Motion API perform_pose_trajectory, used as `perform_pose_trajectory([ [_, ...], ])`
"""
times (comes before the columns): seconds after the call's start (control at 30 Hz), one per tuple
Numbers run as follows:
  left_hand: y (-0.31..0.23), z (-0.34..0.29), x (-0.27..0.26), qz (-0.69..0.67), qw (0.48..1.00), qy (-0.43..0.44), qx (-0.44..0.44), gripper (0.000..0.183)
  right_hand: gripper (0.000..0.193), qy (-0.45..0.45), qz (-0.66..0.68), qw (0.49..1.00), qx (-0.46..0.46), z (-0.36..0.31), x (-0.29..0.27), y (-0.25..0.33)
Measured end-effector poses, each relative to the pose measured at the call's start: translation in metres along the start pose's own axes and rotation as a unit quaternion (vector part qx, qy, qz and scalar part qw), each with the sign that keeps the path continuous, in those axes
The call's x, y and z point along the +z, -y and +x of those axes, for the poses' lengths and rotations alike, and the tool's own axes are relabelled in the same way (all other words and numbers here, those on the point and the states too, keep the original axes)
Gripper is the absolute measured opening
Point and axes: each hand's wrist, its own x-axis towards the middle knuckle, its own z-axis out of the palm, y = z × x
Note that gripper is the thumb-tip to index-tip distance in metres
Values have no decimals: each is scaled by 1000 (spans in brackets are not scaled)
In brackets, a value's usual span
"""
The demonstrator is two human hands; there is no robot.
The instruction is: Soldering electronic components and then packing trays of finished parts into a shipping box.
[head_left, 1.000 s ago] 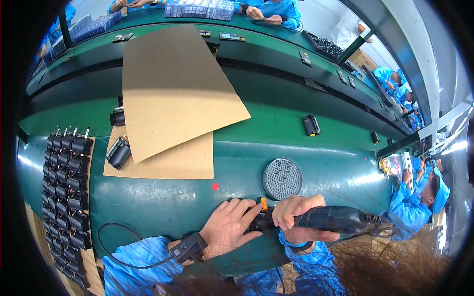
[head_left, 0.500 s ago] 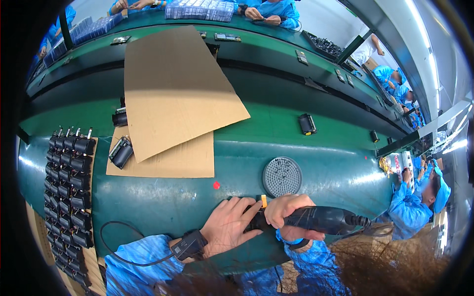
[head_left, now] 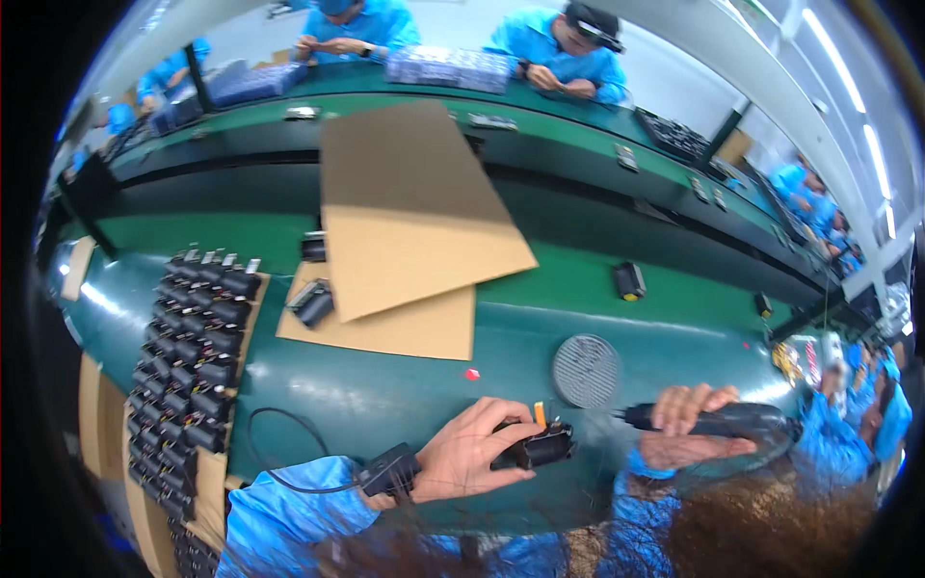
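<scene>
My left hand (head_left: 477, 453) has its fingers around a small black device (head_left: 547, 446) low over the green bench. An orange ribbon strip (head_left: 540, 415) stands up from that device. In my right hand (head_left: 689, 424) is a black power screwdriver (head_left: 747, 420), held level. Its tip points left toward the device, with a gap between them. A round grey dish (head_left: 587, 372) with a dotted surface, perhaps many small screws, sits just beyond my hands.
Rows of black devices (head_left: 198, 366) stand on cardboard at left. Two cardboard sheets (head_left: 414, 212) lie at the middle, with black units (head_left: 310, 303) beside them. Another unit (head_left: 629, 280) rests on the green strip. Co-workers in blue (head_left: 568, 53) sit across and at right.
My right hand has drawn the screwdriver to the right, away from the black device, which now shows more. My left hand still holds it. The whole view has shifted.
</scene>
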Motion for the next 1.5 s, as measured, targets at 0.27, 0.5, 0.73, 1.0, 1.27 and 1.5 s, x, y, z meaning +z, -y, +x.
perform_pose_trajectory([
  [0.27,-47,-69,-47,328,924,29,-194,48,73,-50,-85,995,24,-15,-53,12],
  [0.5,-57,-109,-42,285,936,20,-205,63,74,-23,-38,998,48,-20,-72,1],
  [0.73,-121,-252,-111,353,755,-301,-463,72,73,-53,-74,994,56,-25,-72,8],
  [1.0,-61,-295,-120,467,679,-282,-490,77,71,-51,-42,996,62,-23,-64,13],
  [1.27,-51,-281,-123,470,703,-286,-451,75,69,-21,-34,998,42,-24,-64,16],
  [1.5,-22,-284,-118,431,726,-333,-419,72,70,-40,-46,997,42,-23,-61,19],
])
